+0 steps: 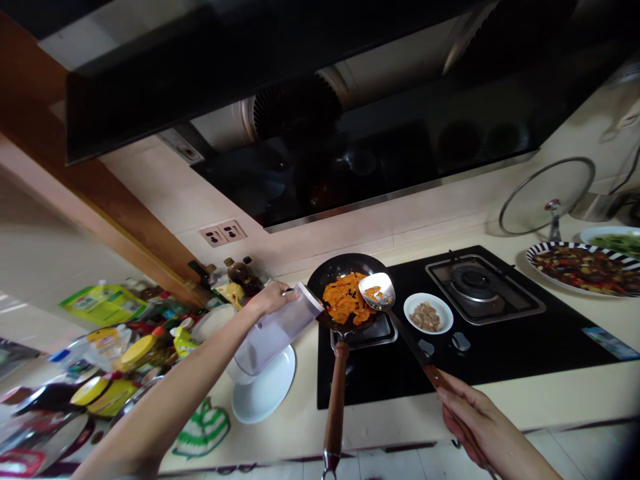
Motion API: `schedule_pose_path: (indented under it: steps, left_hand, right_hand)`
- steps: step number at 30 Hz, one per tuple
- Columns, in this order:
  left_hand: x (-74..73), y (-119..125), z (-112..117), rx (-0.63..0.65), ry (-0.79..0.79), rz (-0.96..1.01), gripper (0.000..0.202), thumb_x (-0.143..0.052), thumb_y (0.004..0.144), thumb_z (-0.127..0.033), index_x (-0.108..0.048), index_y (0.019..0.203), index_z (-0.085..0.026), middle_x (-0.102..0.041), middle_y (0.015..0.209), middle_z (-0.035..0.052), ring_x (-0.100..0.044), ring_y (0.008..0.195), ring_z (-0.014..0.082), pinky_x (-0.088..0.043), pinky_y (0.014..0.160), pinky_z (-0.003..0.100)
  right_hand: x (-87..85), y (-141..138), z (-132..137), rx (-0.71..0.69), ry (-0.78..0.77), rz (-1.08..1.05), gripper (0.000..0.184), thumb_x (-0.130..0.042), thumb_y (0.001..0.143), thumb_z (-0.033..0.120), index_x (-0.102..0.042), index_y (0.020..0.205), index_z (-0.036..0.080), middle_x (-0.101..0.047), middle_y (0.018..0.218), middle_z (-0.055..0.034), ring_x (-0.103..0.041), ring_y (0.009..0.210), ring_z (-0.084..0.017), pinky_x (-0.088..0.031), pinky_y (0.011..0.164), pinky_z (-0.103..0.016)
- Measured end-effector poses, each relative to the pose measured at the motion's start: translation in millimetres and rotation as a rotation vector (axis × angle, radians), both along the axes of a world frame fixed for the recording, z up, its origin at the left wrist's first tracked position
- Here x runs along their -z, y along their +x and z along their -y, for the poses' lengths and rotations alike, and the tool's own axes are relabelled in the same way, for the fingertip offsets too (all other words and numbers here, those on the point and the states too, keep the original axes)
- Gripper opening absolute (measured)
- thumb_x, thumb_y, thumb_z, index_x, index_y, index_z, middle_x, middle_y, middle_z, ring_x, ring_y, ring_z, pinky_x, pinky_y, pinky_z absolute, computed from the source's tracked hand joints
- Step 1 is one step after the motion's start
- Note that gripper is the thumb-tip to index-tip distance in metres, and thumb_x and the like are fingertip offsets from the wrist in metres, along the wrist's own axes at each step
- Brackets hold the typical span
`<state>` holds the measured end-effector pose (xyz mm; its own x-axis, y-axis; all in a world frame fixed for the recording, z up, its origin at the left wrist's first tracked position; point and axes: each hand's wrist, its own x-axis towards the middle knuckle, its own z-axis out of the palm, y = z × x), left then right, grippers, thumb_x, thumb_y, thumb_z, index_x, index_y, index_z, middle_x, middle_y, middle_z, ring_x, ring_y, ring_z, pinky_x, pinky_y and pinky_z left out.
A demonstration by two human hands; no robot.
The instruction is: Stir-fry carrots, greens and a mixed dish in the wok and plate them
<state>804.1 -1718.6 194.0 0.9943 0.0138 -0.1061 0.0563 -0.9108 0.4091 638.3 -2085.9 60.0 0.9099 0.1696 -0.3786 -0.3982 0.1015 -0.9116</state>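
Pitcher [277,333], probably light and stiff, suits a hold near its rim, where the left hand [273,298] grips it, while the right hand [470,408] grips the spatula [411,340].

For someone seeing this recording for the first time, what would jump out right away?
Probably the bright orange slices in the black pan near the middle, with the metal spatula in the right hand slanting over the pan's right side. Next, the translucent container that the left hand holds tilted at the pan's left edge. The large dark range hood across the top also stands out.
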Motion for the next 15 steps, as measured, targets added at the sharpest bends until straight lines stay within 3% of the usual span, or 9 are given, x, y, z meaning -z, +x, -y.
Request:
schedule_pose_path:
  steps: [8,15]
  left_hand:
    - [-2.1,-5,-15,-0.105,-0.161,0.027,0.051,-0.060,0.059,-0.070,-0.044,0.060,-0.021,-0.029,0.041,-0.0085,-0.029,0.038,0.0084,-0.024,0.038,0.022]
    - [-5.6,-17,-21,-0.138,-0.204,0.055,0.052,-0.060,0.060,-0.069,-0.037,0.058,-0.022,-0.028,0.043,-0.0091,-0.028,0.039,0.0071,-0.022,0.038,0.021]
  right_hand:
    - [7.7,5,2,0.006,0.021,-0.031,0.079,-0.055,0.072,0.058,-0.039,0.136,0.015,-0.036,0.045,0.0107,-0.027,0.034,-0.005,-0.018,0.036,-0.017]
    - [6.1,6,-1,0.054,-0.034,-0.077,0.071,-0.059,0.071,0.054,-0.044,0.132,0.021,-0.042,0.048,0.0080,-0.031,0.035,-0.005,-0.022,0.036,-0.016]
